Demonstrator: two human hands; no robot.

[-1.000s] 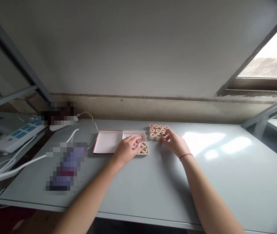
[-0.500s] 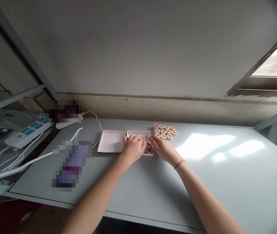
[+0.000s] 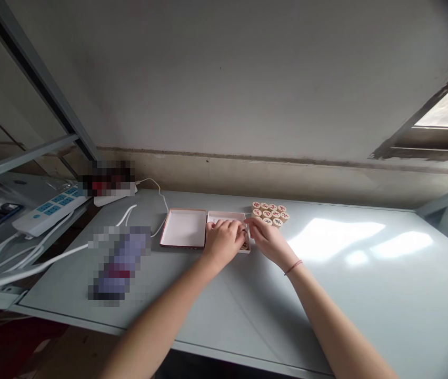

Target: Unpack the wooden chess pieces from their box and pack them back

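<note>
My left hand (image 3: 224,241) reaches over the shallow white box (image 3: 227,215), fingers curled down inside it. At its fingertips is a round wooden Chinese chess piece (image 3: 244,230), mostly covered. Another chess piece (image 3: 244,246) with a dark character lies in the box's near right corner. My right hand (image 3: 268,241) is at the box's right edge, thumb and fingers pinched together close to the left fingertips; what they hold, if anything, is hidden. Just beyond it, rows of stacked chess pieces (image 3: 271,212) with red and black characters stand on the desk.
The open lid (image 3: 184,227) lies against the box's left side on the grey desk (image 3: 216,326). Further left are a blurred purple item (image 3: 121,263), white cables (image 3: 66,255) and a power strip (image 3: 48,210). A wall (image 3: 224,173) rises behind the desk.
The left fingers have shifted right over the pieces in the box, and one piece now shows at their tips. The right hand has stayed by the box edge. The view has shifted slightly.
</note>
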